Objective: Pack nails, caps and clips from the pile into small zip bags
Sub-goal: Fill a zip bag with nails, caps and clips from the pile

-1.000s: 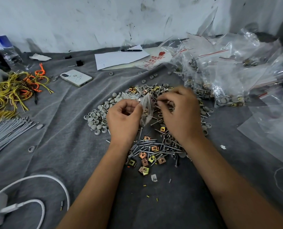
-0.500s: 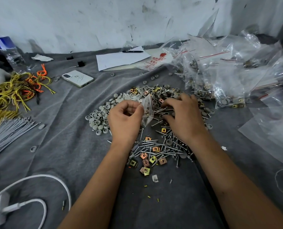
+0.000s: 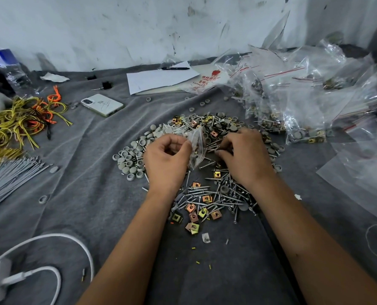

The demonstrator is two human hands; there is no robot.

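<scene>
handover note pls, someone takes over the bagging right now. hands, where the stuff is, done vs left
Left hand: holds a small zip bag upright, mouth up, over the pile.
Right hand: fingers curled down into the nails, picking; what it has pinched, if anything, is hidden.
Pile on the grey cloth: grey caps mostly on the left, nails and metal clips mixed in the centre and near side.
Done: a heap of filled bags lies to the right.
Left: the held bag looks mostly empty, not sealed; a large share of the pile remains.
</scene>
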